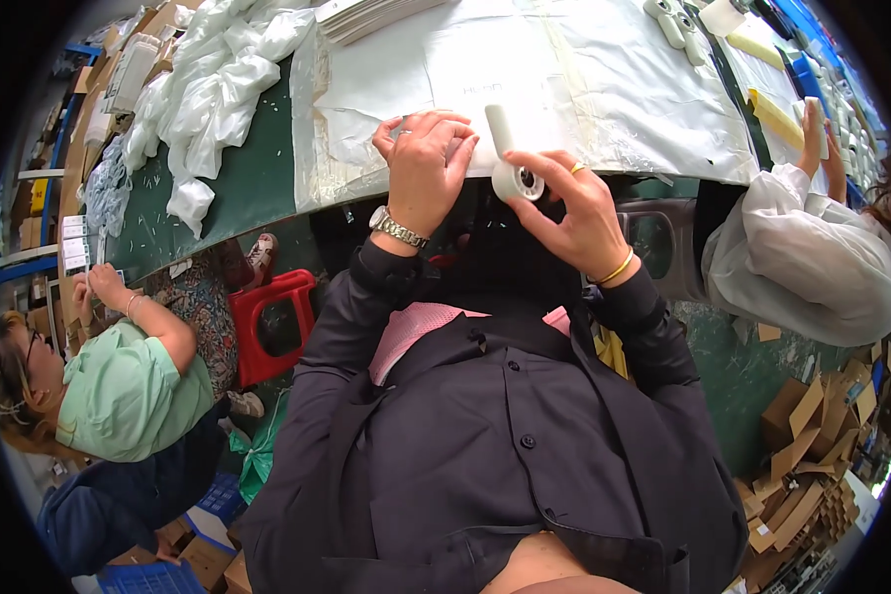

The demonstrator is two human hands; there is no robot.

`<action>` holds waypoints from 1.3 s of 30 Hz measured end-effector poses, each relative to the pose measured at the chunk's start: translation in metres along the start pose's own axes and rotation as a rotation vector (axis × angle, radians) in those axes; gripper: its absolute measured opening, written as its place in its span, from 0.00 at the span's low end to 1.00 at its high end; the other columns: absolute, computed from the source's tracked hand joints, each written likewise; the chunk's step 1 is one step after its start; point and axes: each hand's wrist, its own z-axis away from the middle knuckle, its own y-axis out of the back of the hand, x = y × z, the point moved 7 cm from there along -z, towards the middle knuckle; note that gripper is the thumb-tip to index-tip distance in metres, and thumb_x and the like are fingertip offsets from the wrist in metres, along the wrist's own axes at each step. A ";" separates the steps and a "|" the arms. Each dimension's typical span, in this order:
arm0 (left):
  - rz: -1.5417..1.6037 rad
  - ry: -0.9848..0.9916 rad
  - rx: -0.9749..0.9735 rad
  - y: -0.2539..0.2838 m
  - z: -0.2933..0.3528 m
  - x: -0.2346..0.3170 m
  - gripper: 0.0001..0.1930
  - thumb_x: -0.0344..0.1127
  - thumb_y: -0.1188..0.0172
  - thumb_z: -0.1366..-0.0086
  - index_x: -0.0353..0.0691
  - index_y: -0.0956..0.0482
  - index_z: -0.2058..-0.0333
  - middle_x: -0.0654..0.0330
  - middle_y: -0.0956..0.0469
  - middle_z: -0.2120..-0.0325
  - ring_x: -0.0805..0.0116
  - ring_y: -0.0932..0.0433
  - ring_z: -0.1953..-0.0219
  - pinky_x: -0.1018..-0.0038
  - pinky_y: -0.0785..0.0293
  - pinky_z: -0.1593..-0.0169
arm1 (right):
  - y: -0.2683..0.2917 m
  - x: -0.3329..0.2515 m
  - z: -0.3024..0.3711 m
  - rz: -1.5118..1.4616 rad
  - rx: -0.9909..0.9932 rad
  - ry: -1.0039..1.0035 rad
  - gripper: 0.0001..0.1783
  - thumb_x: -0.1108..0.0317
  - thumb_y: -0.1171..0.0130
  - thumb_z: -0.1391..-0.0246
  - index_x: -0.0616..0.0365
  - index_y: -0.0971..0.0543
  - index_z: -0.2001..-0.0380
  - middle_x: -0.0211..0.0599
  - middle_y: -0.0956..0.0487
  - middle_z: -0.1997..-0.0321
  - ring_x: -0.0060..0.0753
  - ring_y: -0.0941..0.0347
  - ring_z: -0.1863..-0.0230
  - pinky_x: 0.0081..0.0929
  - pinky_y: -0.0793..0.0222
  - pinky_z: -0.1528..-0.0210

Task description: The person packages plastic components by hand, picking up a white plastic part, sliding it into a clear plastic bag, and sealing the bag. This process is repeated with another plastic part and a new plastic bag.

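Note:
Above the near edge of the covered table [643, 109], my right hand [576, 213] grips a white plastic piece [512, 181]. Its round end has a ring-shaped opening facing me, and a smooth rounded bar stands up behind it. Thumb and fingers close around the round end. Just left of the piece, my left hand [428, 163] lies over the table edge with bent fingers and the thumb apart. I see nothing held in it, though its fingertips are partly hidden.
White plastic bags [218, 89] are heaped on the green table at left. A stack of flat sheets [371, 15] lies at the far edge. Other people work at left and right. A red stool [272, 327] stands at left, and cardboard boxes [812, 445] are piled at lower right.

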 end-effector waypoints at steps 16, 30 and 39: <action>0.070 -0.093 0.147 0.019 0.000 0.012 0.04 0.34 0.30 0.34 0.49 0.13 0.62 0.67 0.13 0.59 0.66 0.18 0.46 0.57 0.45 0.35 | 0.000 -0.025 -0.012 0.186 -0.276 -0.090 0.32 0.61 0.30 0.45 0.52 0.22 0.36 0.42 0.19 0.60 0.44 0.21 0.61 0.37 0.25 0.55; 0.299 0.313 0.210 0.049 0.019 -0.006 0.20 0.36 0.28 0.39 0.42 0.19 0.48 0.54 0.15 0.61 0.51 0.18 0.50 0.59 0.24 0.52 | -0.022 -0.020 -0.039 0.212 -0.234 -0.145 0.31 0.56 0.30 0.42 0.64 0.20 0.40 0.53 0.16 0.48 0.56 0.18 0.48 0.44 0.24 0.47; 0.662 0.523 -0.010 -0.024 0.058 -0.022 0.11 0.36 0.36 0.32 0.33 0.21 0.66 0.53 0.20 0.79 0.57 0.19 0.77 0.63 0.25 0.71 | -0.021 -0.004 -0.026 0.089 -0.166 -0.181 0.29 0.62 0.27 0.41 0.65 0.19 0.40 0.36 0.17 0.60 0.25 0.35 0.75 0.29 0.35 0.69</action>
